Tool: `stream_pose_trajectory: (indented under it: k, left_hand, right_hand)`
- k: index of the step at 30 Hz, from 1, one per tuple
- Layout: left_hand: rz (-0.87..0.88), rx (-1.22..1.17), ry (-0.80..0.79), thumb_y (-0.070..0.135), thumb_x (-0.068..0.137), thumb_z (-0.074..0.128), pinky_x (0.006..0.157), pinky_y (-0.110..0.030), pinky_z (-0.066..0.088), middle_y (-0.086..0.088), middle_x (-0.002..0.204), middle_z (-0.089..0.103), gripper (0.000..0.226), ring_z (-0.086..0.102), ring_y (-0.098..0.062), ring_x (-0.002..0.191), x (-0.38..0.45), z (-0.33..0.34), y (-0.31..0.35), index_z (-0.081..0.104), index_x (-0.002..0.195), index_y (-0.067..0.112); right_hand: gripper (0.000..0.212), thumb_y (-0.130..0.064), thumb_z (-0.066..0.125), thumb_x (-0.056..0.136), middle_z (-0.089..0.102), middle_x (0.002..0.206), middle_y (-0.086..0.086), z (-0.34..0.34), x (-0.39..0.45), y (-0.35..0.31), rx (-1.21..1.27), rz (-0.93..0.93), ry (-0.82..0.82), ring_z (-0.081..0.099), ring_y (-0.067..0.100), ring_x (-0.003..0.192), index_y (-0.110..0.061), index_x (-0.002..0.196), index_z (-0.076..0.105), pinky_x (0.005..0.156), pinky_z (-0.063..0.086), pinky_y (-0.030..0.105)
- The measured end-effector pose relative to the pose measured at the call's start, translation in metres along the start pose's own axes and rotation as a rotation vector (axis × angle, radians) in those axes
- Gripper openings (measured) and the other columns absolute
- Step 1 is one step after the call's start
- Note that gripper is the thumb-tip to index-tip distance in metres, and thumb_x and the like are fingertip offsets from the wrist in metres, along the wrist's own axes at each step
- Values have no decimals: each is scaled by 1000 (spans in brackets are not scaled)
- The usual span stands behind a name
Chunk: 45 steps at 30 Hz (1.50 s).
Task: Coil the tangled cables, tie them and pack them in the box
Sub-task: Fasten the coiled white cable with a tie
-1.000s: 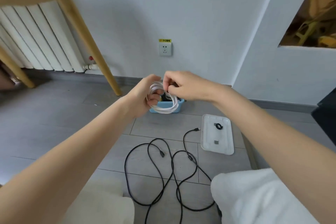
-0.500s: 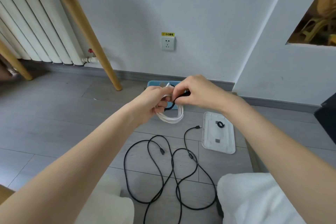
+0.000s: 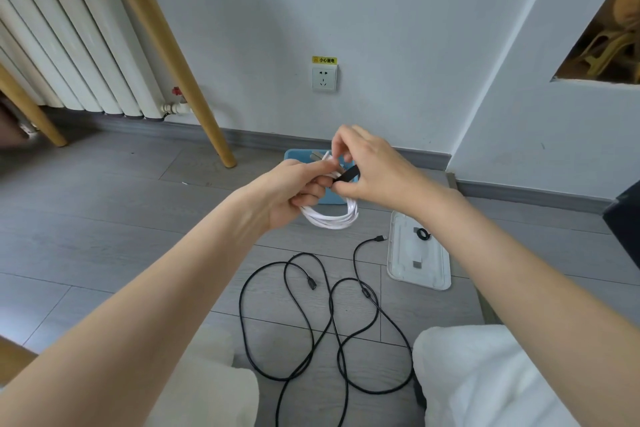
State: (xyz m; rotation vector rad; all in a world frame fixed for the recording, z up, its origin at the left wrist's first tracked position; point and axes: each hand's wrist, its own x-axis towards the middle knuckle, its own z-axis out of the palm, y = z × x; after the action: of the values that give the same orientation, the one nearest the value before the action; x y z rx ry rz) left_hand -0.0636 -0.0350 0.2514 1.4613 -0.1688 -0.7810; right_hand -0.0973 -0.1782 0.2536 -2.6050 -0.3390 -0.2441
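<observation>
**Strap half-wound: the white coil could spring loose**

At the centre of the frame the left hand (image 3: 294, 191) grips a white cable coil (image 3: 332, 217), its fingers curled round the gathered loops at the top while the rest of the bundle hangs below the fist. The right hand (image 3: 374, 166) pinches a black strap (image 3: 346, 175) between thumb and forefinger, right against the coil where the left hand holds it. The tie looks to be in progress, not closed.

The main risk, as I judge it, is the strap slipping from the pinch before it is wrapped and fastened; the loops would then fan out and the coil would need regathering. A loose left grip would cause the same thing, since only that fist keeps the turns together. Whether the strap already passes round the bundle cannot be told; the hands hide that.

The blue box (image 3: 294, 155) sits on the floor just behind the hands, mostly covered by them, so a dropped coil might land in or beside it. Its white lid (image 3: 433, 274) lies to the right of centre with a small black ring on it.

Lower centre, a black cable (image 3: 301, 315) sprawls on the floor in crossing loops between the person's knees, still uncoiled. A falling white coil could catch in those loops and add to the tangle.
</observation>
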Motion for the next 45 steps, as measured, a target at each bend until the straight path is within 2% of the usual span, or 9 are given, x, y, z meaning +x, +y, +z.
stream_pose_trajectory:
  k: [3, 7, 14, 20, 31, 35, 38, 41, 45]
  left_hand:
    - [-8, 44, -77, 16, 95, 50, 33, -11, 12, 12, 45, 34, 26, 22, -2, 34, -6, 1, 2, 51, 69, 14]
    - [-42, 132, -112, 19, 94, 52, 35, -11, 16, 9, 50, 41, 23, 24, -2, 38, -6, 0, -1, 54, 72, 13]
    - [-30, 74, -67, 23, 92, 57, 43, -13, 38, 1, 80, 62, 17, 54, -5, 54, -3, 1, -10, 60, 105, 12]
    - [9, 147, 12, 23, 93, 55, 40, -10, 32, 1, 83, 66, 15, 58, -6, 57, -2, 1, -10, 63, 97, 10]
    - [113, 145, 200, 16, 88, 62, 40, -11, 27, -7, 87, 65, 25, 58, -6, 69, 3, 1, -11, 63, 105, -2]
    - [146, 162, 249, 13, 88, 61, 39, -10, 28, -6, 73, 63, 11, 55, -2, 59, 5, -1, -13, 62, 82, 4]
    - [151, 232, 267, 14, 91, 59, 38, -9, 29, -4, 75, 65, 11, 57, 5, 52, 5, -6, -15, 60, 85, 4]
    - [146, 305, 223, 15, 91, 58, 39, -9, 30, -4, 81, 66, 11, 60, 1, 62, 5, -8, -16, 61, 89, 5]
    - [143, 494, 195, 15, 90, 61, 38, -10, 29, -1, 67, 63, 9, 48, 5, 37, 6, -5, -19, 62, 85, 7]
  right_hand:
    - [32, -11, 67, 71, 54, 84, -12, -2, -3, 0, 111, 105, -90, 52, -7, 68, -20, 94, 46, 59, 37, 13]
    - [22, -12, 67, 68, 52, 50, -17, 0, -7, 2, 83, 149, -147, 48, 0, 55, -19, 82, 52, 55, 36, 18]
    - [22, -23, 68, 71, 53, 59, 6, 4, -8, 2, -87, 195, -126, 43, 20, 60, -5, 67, 57, 54, 35, 30]
    - [29, -25, 71, 70, 59, 69, 15, 9, -4, -1, -119, 240, -56, 45, 23, 64, 2, 74, 62, 57, 38, 34]
    - [24, -16, 68, 73, 49, 81, -2, 15, -3, -5, -91, 211, 86, 46, 21, 75, -14, 78, 45, 63, 37, 32]
    - [22, -17, 74, 72, 58, 83, -3, 11, -2, -2, 52, 227, 37, 51, 14, 77, -10, 88, 59, 68, 41, 27]
    - [24, -14, 77, 70, 65, 83, -5, 3, -5, 0, 249, 298, -61, 57, -2, 69, -13, 92, 66, 67, 44, 14]
    - [22, -13, 80, 68, 71, 86, -1, -1, -7, 4, 294, 331, -121, 66, 15, 85, -14, 87, 68, 83, 51, 33]
    - [20, -13, 79, 70, 73, 87, 1, -1, -8, 5, 159, 298, -195, 66, 15, 89, -13, 88, 71, 88, 51, 31]
